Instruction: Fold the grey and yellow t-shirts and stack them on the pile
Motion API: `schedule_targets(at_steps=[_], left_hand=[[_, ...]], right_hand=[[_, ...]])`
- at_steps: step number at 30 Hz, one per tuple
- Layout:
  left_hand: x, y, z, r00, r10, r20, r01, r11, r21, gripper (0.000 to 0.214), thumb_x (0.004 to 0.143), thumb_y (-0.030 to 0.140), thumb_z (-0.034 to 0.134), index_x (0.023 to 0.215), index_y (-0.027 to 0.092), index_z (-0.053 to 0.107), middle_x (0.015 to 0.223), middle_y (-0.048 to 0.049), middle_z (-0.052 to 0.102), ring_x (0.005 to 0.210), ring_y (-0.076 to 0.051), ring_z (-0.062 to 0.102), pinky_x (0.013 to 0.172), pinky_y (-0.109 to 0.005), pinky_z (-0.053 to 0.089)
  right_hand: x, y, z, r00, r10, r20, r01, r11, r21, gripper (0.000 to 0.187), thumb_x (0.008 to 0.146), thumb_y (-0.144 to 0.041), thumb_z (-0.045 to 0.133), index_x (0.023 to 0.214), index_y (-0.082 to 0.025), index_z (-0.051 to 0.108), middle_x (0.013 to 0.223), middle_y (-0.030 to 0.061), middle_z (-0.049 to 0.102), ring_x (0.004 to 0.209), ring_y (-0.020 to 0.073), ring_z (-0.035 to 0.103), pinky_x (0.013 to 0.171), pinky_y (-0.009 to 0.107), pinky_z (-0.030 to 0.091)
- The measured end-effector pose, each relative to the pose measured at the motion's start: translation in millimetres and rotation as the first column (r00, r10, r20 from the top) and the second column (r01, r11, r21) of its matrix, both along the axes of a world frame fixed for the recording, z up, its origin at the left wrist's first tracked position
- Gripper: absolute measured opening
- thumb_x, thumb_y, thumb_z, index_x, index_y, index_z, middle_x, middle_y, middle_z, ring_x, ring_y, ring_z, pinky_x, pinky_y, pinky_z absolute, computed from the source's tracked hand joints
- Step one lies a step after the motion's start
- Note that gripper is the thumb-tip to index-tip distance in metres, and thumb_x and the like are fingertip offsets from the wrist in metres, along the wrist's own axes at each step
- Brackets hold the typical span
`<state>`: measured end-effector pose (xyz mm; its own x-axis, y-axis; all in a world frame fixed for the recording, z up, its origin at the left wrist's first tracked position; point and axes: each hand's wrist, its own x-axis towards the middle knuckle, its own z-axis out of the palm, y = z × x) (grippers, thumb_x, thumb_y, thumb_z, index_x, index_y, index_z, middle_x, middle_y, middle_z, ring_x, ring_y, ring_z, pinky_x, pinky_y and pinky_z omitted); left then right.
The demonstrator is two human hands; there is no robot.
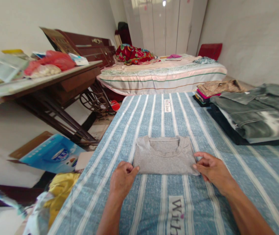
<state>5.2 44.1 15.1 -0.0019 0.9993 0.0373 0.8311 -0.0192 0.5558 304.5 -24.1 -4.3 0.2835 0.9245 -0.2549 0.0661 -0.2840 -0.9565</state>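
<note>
A grey T-shirt [166, 161], folded into a flat rectangle with its neckline facing away from me, lies on the blue-and-white striped bed sheet [151, 202]. At its near left corner, my left hand [123, 178] is closed, thumb and fingers pinching the fabric edge. On the opposite side, my right hand [209, 168] has its thumb at the near right corner and its index finger stretched along the side edge. The right thumb and fingers are close together on the cloth's corner.
Folded clothes stand at the right: a grey-green denim jacket [259, 111] on dark garments, and a smaller pile [218, 88] behind. On the left are a cluttered sewing-machine table [80, 70], a blue box [56, 153] and yellow cloth [62, 189]. Another bed [164, 76] stands beyond.
</note>
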Motion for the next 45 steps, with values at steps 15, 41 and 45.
schedule_targets(at_steps=[15,41,45], left_hand=[[-2.5,-2.2,-1.4,0.996,-0.025,0.084,0.025,1.000,0.007,0.022,0.070,0.034,0.053,0.053,0.020,0.050,0.062,0.0019,0.053,0.059,-0.012,0.050,0.062,-0.024,0.039],[-3.8,-2.2,-2.9,0.996,-0.010,0.092,0.010,1.000,0.002,0.021,0.068,0.038,0.053,0.057,0.020,0.054,0.067,0.0009,0.057,0.063,-0.014,0.055,0.065,-0.026,0.042],[-0.5,-2.1,-1.3,0.991,0.060,0.116,-0.054,0.997,-0.051,0.017,0.065,0.037,0.056,0.065,0.021,0.056,0.066,0.0016,0.059,0.060,-0.014,0.056,0.063,-0.026,0.042]], right_hand=[[2.9,-0.7,-2.8,0.999,0.036,0.010,-0.036,0.999,-0.011,0.044,0.063,-0.044,0.068,0.098,-0.020,0.056,0.048,-0.0090,0.048,0.036,0.0076,0.037,0.038,0.022,0.025],[4.7,0.8,0.9,0.996,0.089,-0.032,-0.090,0.995,-0.042,0.044,0.064,-0.036,0.067,0.100,-0.018,0.051,0.050,-0.0102,0.048,0.034,0.0054,0.036,0.034,0.020,0.023],[4.2,0.6,0.7,0.995,0.102,-0.011,-0.102,0.995,-0.020,0.046,0.064,-0.035,0.067,0.103,-0.018,0.051,0.051,-0.0102,0.048,0.036,0.0059,0.037,0.036,0.020,0.027]])
